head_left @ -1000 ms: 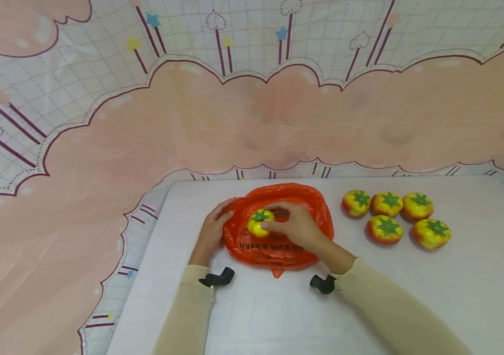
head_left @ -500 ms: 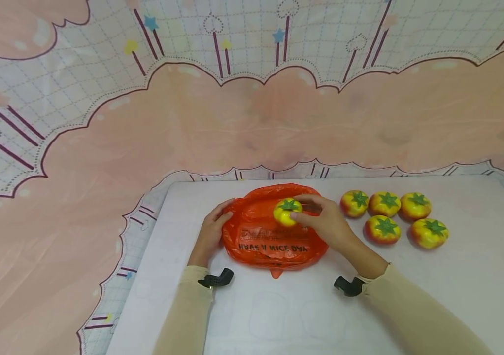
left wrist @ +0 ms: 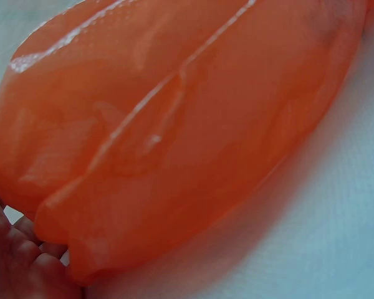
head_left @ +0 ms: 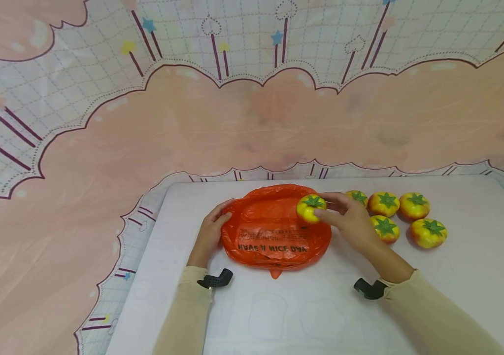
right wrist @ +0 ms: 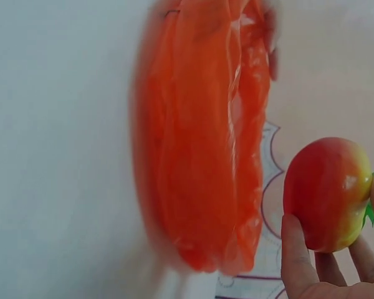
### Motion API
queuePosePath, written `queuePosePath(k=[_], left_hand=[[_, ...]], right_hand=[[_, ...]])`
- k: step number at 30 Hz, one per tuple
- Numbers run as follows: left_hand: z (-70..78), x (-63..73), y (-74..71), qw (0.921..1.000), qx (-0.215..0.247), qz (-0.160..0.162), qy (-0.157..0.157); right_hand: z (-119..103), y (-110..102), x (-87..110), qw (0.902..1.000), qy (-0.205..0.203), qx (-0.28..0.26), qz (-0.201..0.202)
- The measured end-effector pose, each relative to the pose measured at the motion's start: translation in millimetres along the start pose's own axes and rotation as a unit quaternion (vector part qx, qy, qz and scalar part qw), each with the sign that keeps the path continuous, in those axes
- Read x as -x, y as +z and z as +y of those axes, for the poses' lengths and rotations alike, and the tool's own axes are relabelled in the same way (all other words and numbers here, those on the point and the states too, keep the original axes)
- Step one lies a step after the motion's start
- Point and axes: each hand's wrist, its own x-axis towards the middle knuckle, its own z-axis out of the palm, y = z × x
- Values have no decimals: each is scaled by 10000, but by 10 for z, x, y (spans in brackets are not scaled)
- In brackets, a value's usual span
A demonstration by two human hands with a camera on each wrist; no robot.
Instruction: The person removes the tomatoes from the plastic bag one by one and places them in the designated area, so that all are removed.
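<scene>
An orange-red plastic bag [head_left: 265, 212] stands with its mouth spread wide, the printed words HAVE A NICE DAY showing upside down inside it. My left hand [head_left: 211, 231] holds the bag's left rim, thumb at the edge; in the left wrist view, curled fingers [left wrist: 37, 261] meet the bag's corner. Between the thumb and fingers of my right hand [head_left: 353, 222] is a red-and-yellow toy fruit [head_left: 310, 209] with a green star-shaped leaf top. It overlaps the bag's right rim in the head view. The right wrist view shows the fruit's red underside, held apart from the bag.
Several matching toy fruits [head_left: 429, 233] lie in two rows on the white table [head_left: 278, 315] at right, some partly covered by my right hand. A patterned cloth [head_left: 252, 123] hangs behind the table's back edge. Each wrist carries a black camera mount [head_left: 369, 288].
My right hand has carried the toy fruit rightward, from over the bag's middle to its right rim, toward the other fruits. The left hand keeps its place on the bag.
</scene>
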Motion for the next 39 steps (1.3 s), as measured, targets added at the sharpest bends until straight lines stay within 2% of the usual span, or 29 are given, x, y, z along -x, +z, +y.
queuePosePath(k=[8, 16, 23, 33, 39], left_hand=[[21, 31, 7, 10000, -73, -6, 2], [16, 21, 9, 10000, -64, -11, 7], [15, 20, 2, 10000, 8, -25, -22], [7, 20, -7, 9999, -78, 1, -93], [14, 26, -8, 9999, -48, -35, -130]], right_hand=[[87, -118, 101, 9998, -10, 66, 188], [249, -200, 183, 9993, 192, 45, 319], [401, -284, 241, 9994, 78, 31, 330], [452, -429, 329, 9976, 298, 460, 422], [473, -500, 359, 9976, 313, 447, 437]])
